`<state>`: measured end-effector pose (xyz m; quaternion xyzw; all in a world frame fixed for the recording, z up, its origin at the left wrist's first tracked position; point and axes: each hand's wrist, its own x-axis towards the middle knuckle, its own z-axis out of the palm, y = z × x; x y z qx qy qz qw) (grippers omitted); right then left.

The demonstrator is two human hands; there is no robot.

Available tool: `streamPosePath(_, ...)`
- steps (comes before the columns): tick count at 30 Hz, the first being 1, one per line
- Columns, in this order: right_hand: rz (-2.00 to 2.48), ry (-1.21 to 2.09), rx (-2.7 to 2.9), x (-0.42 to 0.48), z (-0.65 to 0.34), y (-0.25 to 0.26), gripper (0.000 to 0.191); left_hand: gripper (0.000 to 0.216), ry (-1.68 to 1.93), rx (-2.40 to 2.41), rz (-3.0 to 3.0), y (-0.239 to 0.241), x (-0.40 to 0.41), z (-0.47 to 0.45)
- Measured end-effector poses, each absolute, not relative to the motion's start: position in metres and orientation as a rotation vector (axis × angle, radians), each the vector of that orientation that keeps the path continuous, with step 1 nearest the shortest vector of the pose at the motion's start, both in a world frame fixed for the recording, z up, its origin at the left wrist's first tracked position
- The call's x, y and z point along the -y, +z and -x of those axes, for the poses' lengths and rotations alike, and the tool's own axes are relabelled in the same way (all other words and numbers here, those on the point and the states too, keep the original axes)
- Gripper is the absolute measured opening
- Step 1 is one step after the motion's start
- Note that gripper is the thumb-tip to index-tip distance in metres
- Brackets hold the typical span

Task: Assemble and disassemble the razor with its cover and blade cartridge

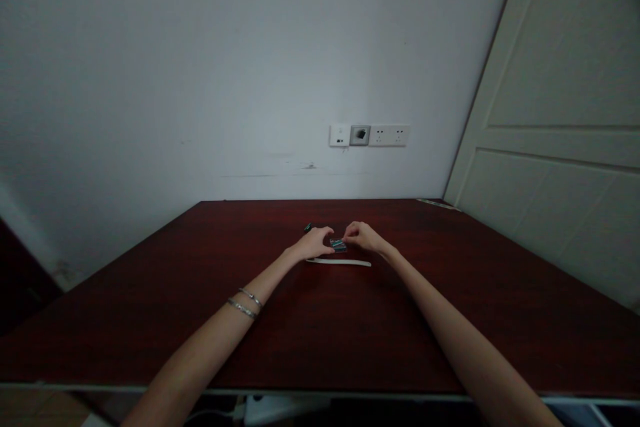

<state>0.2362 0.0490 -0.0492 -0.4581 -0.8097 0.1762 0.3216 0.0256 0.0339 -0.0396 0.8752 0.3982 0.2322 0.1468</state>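
Observation:
Both my arms reach out over a dark red-brown table [150, 307]. My left hand [315, 243] and my right hand [364, 237] meet near the table's middle, fingers curled, each pinching one side of a small grey-blue object [339, 245] that is too small to name. A thin white strip [345, 261] lies flat on the table just in front of the hands. A small dark item [308, 227] shows behind my left hand. Two silver bangles [246, 302] sit on my left forearm.
A white wall rises behind the table, with a row of sockets [369, 135]. A pale door [560, 133] stands at the right. Below the near table edge a white object [280, 408] shows.

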Motion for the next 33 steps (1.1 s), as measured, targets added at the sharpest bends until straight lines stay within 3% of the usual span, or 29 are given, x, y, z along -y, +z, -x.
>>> streamPosePath(21, 1.376, 0.388, 2.147, -0.043, -0.233, -0.050, 0.016, 0.051, 0.558, -1.054, -2.416, -0.040, -0.050, -0.037)
streamPosePath(33, 1.519, -0.314, 2.572, -0.005, -0.212, -0.017, 0.025, 0.046, 0.524, -1.129, -2.505, -0.036, -0.044, -0.037)
